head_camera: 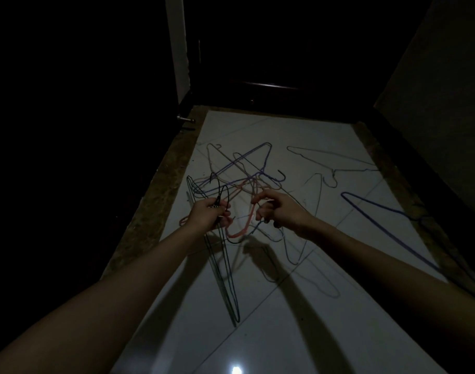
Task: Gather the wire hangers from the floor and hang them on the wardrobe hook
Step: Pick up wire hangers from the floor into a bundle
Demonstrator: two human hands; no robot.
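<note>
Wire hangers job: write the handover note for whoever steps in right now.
Left hand grips the necks of a few dark hangers that hang down from it. Right hand pinches a pink hanger in the tangled pile. A pale hanger and a blue hanger lie apart on the tiled floor. Nothing hung; no hook in view. Left: gather the rest, then hang all.

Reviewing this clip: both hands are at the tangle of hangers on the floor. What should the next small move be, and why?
Probably lift the pink hanger clear with the right hand and pass it to the left hand. The left hand already grips a bunch of dark hangers by their hooks, while the right hand's fingers seem to pinch wire in the tangle. A purple hanger and a pale hanger lie apart on the floor.
</note>
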